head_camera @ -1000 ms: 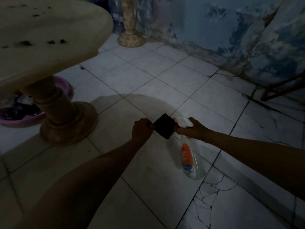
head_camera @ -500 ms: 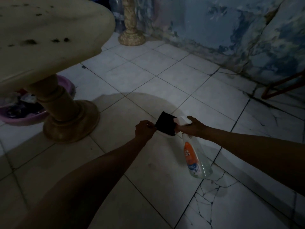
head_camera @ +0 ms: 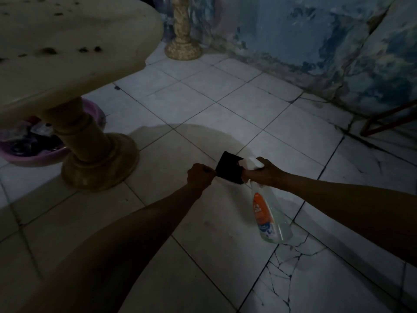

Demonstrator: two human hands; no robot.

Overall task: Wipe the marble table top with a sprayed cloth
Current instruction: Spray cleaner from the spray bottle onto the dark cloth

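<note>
Left hand (head_camera: 199, 177) pinches dark cloth (head_camera: 229, 167) just before nozzle; right hand (head_camera: 265, 171) grips spray bottle (head_camera: 268, 213).

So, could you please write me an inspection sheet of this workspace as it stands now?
Surface: marble table top at upper left, dark spots on it, not yet wiped.
Job's things: dark cloth held up over the floor; spray bottle, nozzle at the cloth.
Clutter: purple basin behind the table's pedestal, contents unclear.
Hands: left hand pinches the cloth's edge; right hand grips the bottle's trigger head.
Cables: nothing seen.
Surroundings: tiled floor, cracked at lower right; peeling blue wall; second pedestal by the wall; dim light.
</note>
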